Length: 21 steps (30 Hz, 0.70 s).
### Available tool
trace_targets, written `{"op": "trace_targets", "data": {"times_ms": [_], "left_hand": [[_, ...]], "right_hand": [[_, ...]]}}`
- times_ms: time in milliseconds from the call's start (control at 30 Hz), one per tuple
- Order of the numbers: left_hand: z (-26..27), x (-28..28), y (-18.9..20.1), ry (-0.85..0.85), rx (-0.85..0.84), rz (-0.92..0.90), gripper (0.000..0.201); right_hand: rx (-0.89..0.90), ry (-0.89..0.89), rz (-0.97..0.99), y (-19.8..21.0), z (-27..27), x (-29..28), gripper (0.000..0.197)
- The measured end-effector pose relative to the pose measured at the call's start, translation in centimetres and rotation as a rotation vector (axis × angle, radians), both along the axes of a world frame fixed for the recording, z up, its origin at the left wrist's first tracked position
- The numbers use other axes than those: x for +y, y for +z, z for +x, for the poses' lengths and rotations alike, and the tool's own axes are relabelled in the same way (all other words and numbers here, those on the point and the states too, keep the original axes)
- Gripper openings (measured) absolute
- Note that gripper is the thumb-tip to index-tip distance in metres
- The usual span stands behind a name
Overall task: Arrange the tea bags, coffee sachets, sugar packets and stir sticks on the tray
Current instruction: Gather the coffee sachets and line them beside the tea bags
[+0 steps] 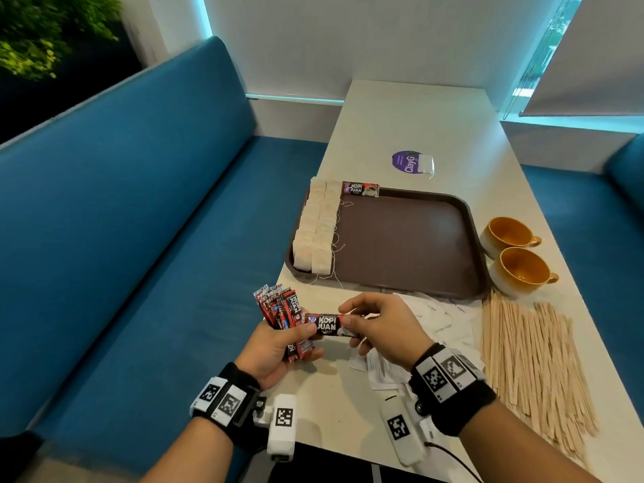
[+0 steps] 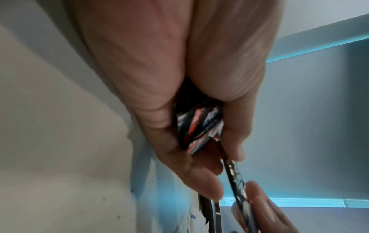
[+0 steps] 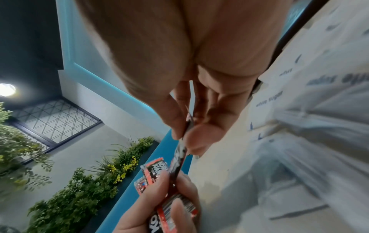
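Observation:
My left hand [image 1: 278, 346] grips a fanned bundle of red-and-black coffee sachets [image 1: 278, 306] at the table's near left edge. My right hand [image 1: 376, 325] pinches the right end of one coffee sachet [image 1: 327, 324] lying crosswise, its left end under my left thumb. In the left wrist view the bundle [image 2: 199, 126] sits in the left palm. In the right wrist view the pinched sachet [image 3: 179, 157] runs edge-on between both hands. The brown tray [image 1: 400, 245] holds two rows of tea bags [image 1: 317, 228] on its left side and one coffee sachet [image 1: 360, 188] at its far edge.
White sugar packets [image 1: 439, 318] lie scattered under and beyond my right hand. A pile of wooden stir sticks [image 1: 529, 364] covers the near right. Two orange cups [image 1: 515, 252] stand right of the tray. A blue bench [image 1: 139, 221] runs along the left.

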<state>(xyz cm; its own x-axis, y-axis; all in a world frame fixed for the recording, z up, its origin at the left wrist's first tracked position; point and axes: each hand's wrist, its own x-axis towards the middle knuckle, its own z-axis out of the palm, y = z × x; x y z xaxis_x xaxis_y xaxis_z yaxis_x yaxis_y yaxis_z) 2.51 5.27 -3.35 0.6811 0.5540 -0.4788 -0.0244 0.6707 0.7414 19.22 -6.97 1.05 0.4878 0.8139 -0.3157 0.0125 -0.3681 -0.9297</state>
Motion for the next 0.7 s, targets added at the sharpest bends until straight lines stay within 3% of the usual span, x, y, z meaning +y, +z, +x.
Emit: {"op": "trace_targets", "data": {"times_ms": [233,433,567,700], "left_hand": [[0.4,-0.1,0.2,0.03,0.01,0.011,0.035],[-0.1,0.8,0.3,-0.024,-0.038,-0.124,0.03],[-0.2,1.2,0.2,-0.063,-0.055,-0.176,0.054],[0.2,1.4,0.1,-0.074,-0.025,-0.19,0.061]], "right_hand": [[0.078,-0.013,0.04,-0.8,1.1,-0.6,0.021],[-0.033,-0.055,0.06,1.1,4.5,0.4,0.023],[-0.017,-0.17,0.137,2.9,8.9,3.1,0.024],[-0.121,-0.208,0.165,4.7,14.8,7.2,0.027]]}}
